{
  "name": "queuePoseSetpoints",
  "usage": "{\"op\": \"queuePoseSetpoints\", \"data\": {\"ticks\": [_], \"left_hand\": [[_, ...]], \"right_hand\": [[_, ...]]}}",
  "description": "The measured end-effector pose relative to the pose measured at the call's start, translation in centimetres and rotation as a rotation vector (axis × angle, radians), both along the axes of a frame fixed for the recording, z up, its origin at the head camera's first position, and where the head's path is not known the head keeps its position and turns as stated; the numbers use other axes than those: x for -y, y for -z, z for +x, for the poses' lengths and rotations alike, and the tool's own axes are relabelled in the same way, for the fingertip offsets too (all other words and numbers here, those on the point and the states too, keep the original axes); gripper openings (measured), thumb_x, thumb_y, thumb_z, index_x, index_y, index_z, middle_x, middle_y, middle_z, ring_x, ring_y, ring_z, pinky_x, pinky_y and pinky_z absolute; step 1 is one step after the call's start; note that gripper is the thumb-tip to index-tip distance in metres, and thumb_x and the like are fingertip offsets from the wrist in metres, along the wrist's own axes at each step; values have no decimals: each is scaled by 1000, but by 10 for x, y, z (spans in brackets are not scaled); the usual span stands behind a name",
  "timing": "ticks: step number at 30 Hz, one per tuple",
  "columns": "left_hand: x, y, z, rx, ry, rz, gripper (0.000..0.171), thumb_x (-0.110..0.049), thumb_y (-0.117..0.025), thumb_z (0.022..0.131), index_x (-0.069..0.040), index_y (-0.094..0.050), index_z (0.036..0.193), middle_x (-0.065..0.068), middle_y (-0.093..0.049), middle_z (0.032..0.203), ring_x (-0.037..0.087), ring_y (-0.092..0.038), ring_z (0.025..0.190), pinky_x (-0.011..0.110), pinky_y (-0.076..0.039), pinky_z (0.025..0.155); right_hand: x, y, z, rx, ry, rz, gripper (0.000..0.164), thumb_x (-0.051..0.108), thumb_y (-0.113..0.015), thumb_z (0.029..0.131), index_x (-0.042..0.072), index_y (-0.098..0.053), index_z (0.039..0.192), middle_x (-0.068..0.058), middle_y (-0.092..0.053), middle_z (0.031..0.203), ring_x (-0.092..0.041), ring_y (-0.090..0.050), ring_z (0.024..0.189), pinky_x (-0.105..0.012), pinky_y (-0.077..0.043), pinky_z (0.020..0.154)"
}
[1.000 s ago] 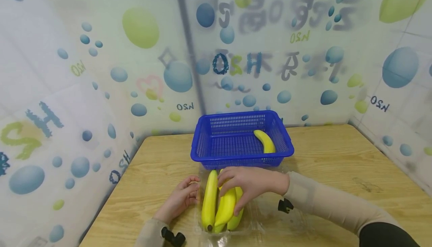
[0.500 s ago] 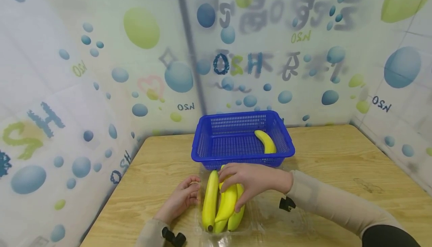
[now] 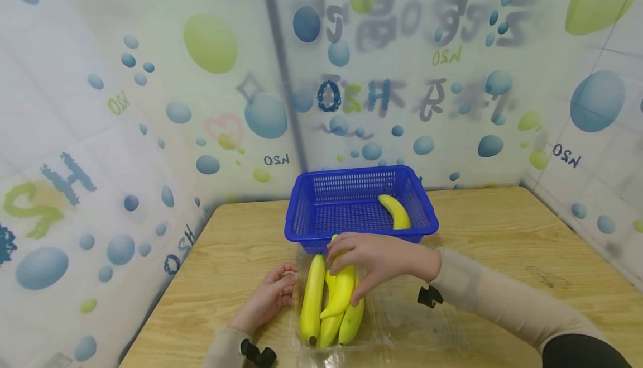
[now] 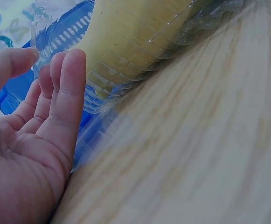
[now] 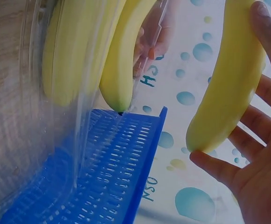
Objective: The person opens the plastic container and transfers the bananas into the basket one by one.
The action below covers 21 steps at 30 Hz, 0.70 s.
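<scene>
In the head view, the right hand holds one yellow banana between bent fingers and thumb, just in front of the blue perforated plastic basket. The lower end of this banana overlaps three other bananas, which lie side by side in the clear plastic box on the wooden table. One more banana lies inside the basket, near its right wall. The left hand is at the left side of the box, with its fingers slightly bent.

In the left wrist view, thumb and fingers stand with a narrow gap at the transparent edge of the box; whether they pinch it, I cannot tell.

In the right wrist view, the digits are around the held banana, one touching its lower end. It is apart from the bananas in the box, whose clear wall partly covers the basket.
</scene>
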<state>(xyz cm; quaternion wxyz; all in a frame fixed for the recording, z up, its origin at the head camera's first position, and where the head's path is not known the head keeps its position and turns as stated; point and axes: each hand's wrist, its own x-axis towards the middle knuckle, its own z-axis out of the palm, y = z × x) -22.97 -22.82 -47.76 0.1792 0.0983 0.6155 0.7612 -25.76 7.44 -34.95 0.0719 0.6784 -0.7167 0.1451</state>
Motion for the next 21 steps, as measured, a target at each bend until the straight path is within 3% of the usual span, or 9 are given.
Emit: {"op": "queuePoseSetpoints", "data": {"ticks": [15,21], "left_hand": [[0,0,0,-10,13,32,14,-7,-48,100,-9,-45,114,-2,-54,79,9,-57,64,25,-54,62],[0,1,0,-7,14,33,14,-7,-48,100,-9,-45,114,-2,-54,79,9,-57,64,25,-54,62]], "right_hand": [[-11,-13,-10,-25,46,-60,57,55,-74,76,14,-68,114,-4,-57,124,-27,-45,128,-38,-36,108],[-14,-15,-14,-16,73,-77,55,46,-82,71,13,-68,113,-6,-58,124,-29,-46,127,-40,-37,107]]}}
